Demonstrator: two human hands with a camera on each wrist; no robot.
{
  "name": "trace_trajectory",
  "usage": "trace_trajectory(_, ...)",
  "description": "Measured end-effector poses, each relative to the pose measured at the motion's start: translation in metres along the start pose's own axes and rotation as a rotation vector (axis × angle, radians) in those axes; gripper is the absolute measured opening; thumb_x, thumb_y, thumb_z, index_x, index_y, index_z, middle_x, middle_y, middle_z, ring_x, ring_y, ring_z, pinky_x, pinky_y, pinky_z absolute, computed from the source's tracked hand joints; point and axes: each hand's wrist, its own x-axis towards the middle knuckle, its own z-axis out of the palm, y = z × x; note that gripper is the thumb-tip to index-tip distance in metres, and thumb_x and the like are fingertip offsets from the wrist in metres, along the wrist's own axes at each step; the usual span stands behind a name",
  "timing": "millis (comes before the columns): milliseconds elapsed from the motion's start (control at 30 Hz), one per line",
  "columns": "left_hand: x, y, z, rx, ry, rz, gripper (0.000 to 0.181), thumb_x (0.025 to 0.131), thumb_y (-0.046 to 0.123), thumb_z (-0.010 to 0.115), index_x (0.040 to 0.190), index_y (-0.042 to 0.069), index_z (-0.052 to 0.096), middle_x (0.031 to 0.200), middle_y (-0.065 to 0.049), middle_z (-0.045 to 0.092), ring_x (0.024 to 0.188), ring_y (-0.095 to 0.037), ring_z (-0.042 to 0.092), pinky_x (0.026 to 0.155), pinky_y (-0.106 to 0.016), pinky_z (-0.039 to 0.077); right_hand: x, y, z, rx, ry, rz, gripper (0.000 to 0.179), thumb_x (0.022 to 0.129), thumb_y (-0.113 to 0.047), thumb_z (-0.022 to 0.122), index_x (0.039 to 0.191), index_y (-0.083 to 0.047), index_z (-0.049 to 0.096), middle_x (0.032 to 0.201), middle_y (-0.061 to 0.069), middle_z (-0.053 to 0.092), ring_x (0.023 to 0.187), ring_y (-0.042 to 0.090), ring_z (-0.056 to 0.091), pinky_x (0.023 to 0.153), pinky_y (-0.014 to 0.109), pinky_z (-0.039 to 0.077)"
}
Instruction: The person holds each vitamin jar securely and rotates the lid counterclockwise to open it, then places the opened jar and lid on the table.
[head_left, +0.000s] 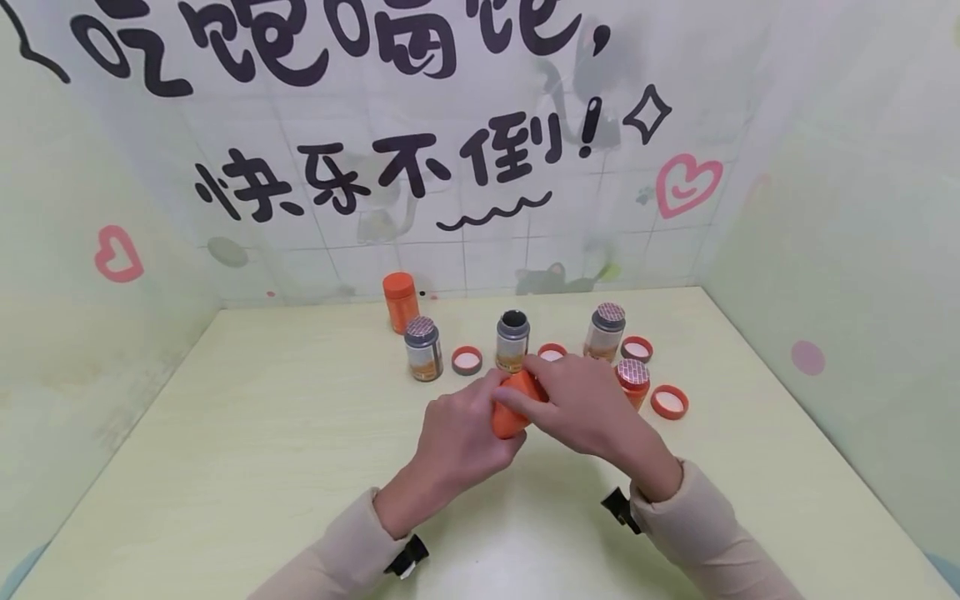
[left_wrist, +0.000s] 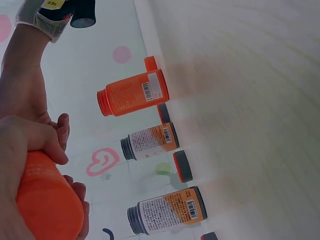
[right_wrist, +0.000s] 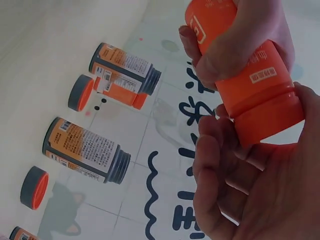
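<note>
My left hand [head_left: 465, 429] grips an orange plastic bottle [head_left: 513, 412], held tilted above the table. Its thumb and fingers wrap the labelled body in the right wrist view. My right hand [head_left: 588, 404] is at the bottle's orange cap [right_wrist: 270, 117], with thumb on one side and curled fingers on the other. The cap sits on the bottle. Just beyond the hands stands a grey bottle [head_left: 513, 346] with an open, dark mouth. Beside the right hand is an uncapped orange bottle [head_left: 633, 385] with a patterned seal over its mouth, partly hidden by that hand.
Two more grey bottles with patterned seals stand on the table, one at left [head_left: 424, 350] and one at right [head_left: 604, 333]. A capped orange bottle [head_left: 401, 304] stands behind the left one. Loose lids [head_left: 669, 402] lie among the bottles. Printed walls [head_left: 465, 258] enclose the table.
</note>
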Motion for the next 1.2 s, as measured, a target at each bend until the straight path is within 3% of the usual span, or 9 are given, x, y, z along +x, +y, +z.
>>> trace_trajectory(233, -0.002, 0.002, 0.001, 0.223, 0.058, 0.070, 0.050, 0.074, 0.033, 0.080, 0.113, 0.012, 0.058, 0.081, 0.002, 0.067, 0.054, -0.009, 0.057, 0.049, -0.019, 0.046, 0.000, -0.005, 0.014, 0.007, 0.105, 0.112, 0.061, 0.091, -0.072, 0.044, 0.058, -0.021, 0.047, 0.048, -0.006, 0.039, 0.043, 0.013, 0.040, 0.043, 0.028, 0.030)
trace_trajectory(400, -0.002, 0.003, 0.001, 0.334, 0.105, 0.110, 0.043, 0.075, 0.033, 0.079, 0.107, 0.011, 0.060, 0.076, 0.000, 0.064, 0.054, -0.012, 0.057, 0.049, -0.023, 0.050, -0.001, -0.008, 0.018, 0.071, 0.082, 0.240, 0.070, 0.095, -0.071, 0.033, 0.051, -0.018, 0.043, 0.047, -0.003, 0.035, 0.045, 0.016, 0.040, 0.044, 0.029, 0.028)
trace_trajectory(500, -0.001, 0.004, 0.000, 0.352, 0.125, 0.118, 0.045, 0.075, 0.032, 0.078, 0.110, 0.010, 0.061, 0.076, 0.000, 0.063, 0.055, -0.012, 0.057, 0.050, -0.024, 0.051, -0.001, -0.009, 0.020, 0.093, 0.081, 0.274, 0.070, 0.097, -0.069, 0.031, 0.052, -0.018, 0.045, 0.048, -0.002, 0.038, 0.047, 0.018, 0.042, 0.045, 0.029, 0.030)
trace_trajectory(733, -0.001, 0.004, -0.002, 0.311, 0.122, 0.102, 0.051, 0.076, 0.034, 0.079, 0.118, 0.011, 0.061, 0.078, 0.001, 0.065, 0.057, -0.011, 0.059, 0.052, -0.024, 0.053, 0.000, -0.011, 0.023, 0.141, 0.195, 0.202, 0.055, 0.098, -0.048, 0.047, 0.051, -0.020, 0.048, 0.045, -0.005, 0.041, 0.043, 0.014, 0.040, 0.042, 0.027, 0.030)
trace_trajectory(933, -0.002, 0.004, -0.003, 0.243, 0.090, 0.069, 0.053, 0.074, 0.034, 0.079, 0.120, 0.013, 0.061, 0.081, 0.002, 0.067, 0.056, -0.009, 0.059, 0.051, -0.022, 0.050, 0.000, -0.011, 0.027, 0.161, 0.299, 0.161, 0.053, 0.095, -0.044, 0.052, 0.048, -0.019, 0.046, 0.042, -0.007, 0.038, 0.040, 0.012, 0.036, 0.041, 0.025, 0.026)
trace_trajectory(1200, 0.000, 0.005, -0.006, 0.008, 0.058, 0.000, 0.041, 0.073, 0.027, 0.078, 0.107, 0.019, 0.057, 0.076, 0.007, 0.065, 0.056, -0.004, 0.053, 0.052, -0.015, 0.044, 0.001, -0.011, 0.030, 0.101, 0.473, 0.014, 0.039, 0.086, -0.037, 0.055, 0.052, -0.019, 0.049, 0.045, -0.008, 0.039, 0.041, 0.008, 0.034, 0.041, 0.023, 0.026)
